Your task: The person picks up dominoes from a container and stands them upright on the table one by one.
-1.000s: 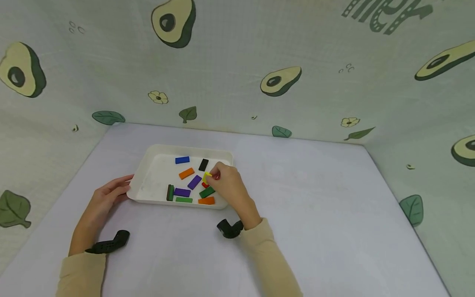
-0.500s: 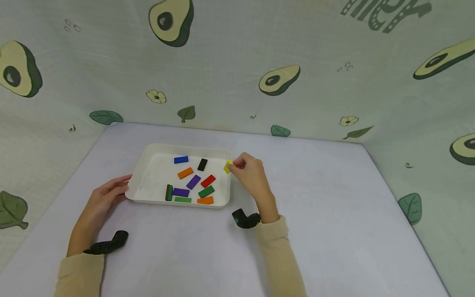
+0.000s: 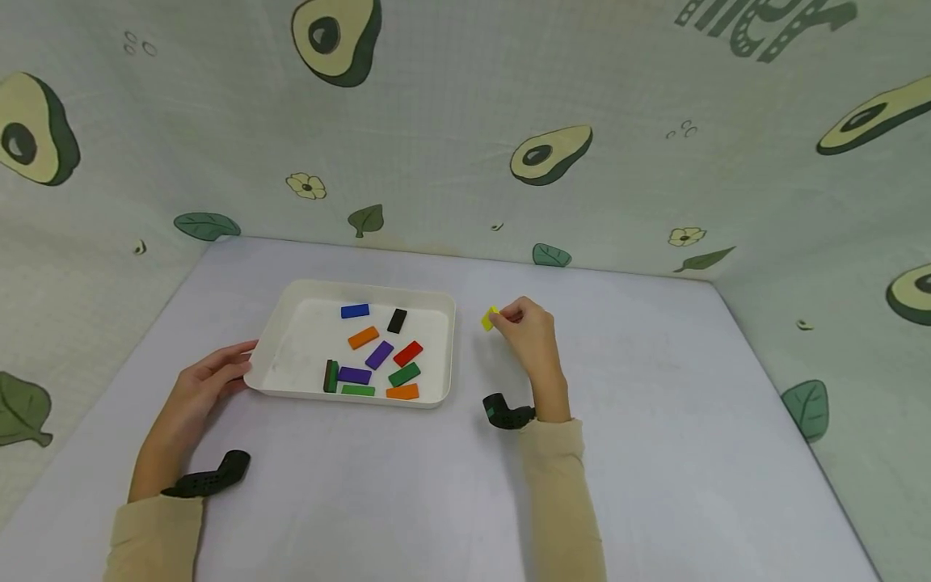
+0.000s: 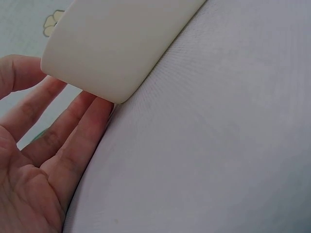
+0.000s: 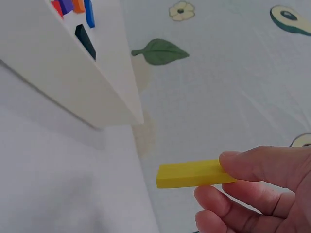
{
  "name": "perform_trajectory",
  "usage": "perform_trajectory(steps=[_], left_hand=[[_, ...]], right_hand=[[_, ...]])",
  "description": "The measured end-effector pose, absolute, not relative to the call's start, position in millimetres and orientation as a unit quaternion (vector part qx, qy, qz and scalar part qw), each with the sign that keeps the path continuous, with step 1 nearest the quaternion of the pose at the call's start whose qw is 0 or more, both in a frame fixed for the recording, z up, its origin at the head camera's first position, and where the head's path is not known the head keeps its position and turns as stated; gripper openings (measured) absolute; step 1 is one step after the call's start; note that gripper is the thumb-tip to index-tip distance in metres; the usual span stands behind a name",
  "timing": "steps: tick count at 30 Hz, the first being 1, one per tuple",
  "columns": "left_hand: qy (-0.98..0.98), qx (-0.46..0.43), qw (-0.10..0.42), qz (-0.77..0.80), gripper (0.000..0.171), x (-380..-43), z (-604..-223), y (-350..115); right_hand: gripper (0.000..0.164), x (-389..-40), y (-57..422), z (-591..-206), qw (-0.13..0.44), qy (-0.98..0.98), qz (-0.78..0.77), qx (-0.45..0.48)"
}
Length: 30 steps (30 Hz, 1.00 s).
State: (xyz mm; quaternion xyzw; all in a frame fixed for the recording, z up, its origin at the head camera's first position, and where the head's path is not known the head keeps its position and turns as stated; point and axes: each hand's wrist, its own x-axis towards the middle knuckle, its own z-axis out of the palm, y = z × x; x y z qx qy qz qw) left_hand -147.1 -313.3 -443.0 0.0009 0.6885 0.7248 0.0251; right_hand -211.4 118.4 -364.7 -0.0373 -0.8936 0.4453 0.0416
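My right hand [image 3: 534, 338] pinches a yellow block [image 3: 490, 319] between thumb and fingers, over the table just right of the white tray [image 3: 294, 331]. In the right wrist view this yellow block [image 5: 187, 174] is long and rectangular, one end covered by the thumb [image 5: 260, 165]. At the tray's left end, the left hand [image 3: 204, 384] touches the wall with extended fingers. The left wrist view has those fingers [image 4: 77, 126] against the tray's outer side [image 4: 116, 43]. Inside the tray lie red [image 3: 408, 353], black [image 3: 397, 321], blue [image 3: 355, 311], purple, orange and green blocks.
The tray stands on a white table [image 3: 655, 420], left of its middle. A pale cloth [image 3: 451, 105] printed with avocados and leaves rises behind the table. Black wrist cameras [image 3: 507, 412] sit near both sleeves.
The right hand has carried the yellow block out of the tray, past its right wall, moving right. The red block is now fully uncovered. The left hand stays at the tray's left end.
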Motion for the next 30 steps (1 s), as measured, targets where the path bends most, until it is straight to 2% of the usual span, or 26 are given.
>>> perform_trajectory(steps=[15, 24, 30], left_hand=[[0.681, 0.015, 0.021, 0.732, 0.037, -147, -443, -314], [0.685, 0.016, 0.024, 0.728, 0.037, -147, -442, -314], [0.687, 0.014, 0.019, 0.727, 0.037, -147, -443, -314]], right_hand=[[0.021, -225, 135, -394, 0.012, -0.908, 0.405, -0.107], [0.023, -225, 133, -401, 0.01, -0.912, 0.397, -0.104], [0.026, -226, 132, -401, -0.013, -0.913, 0.395, -0.102]])
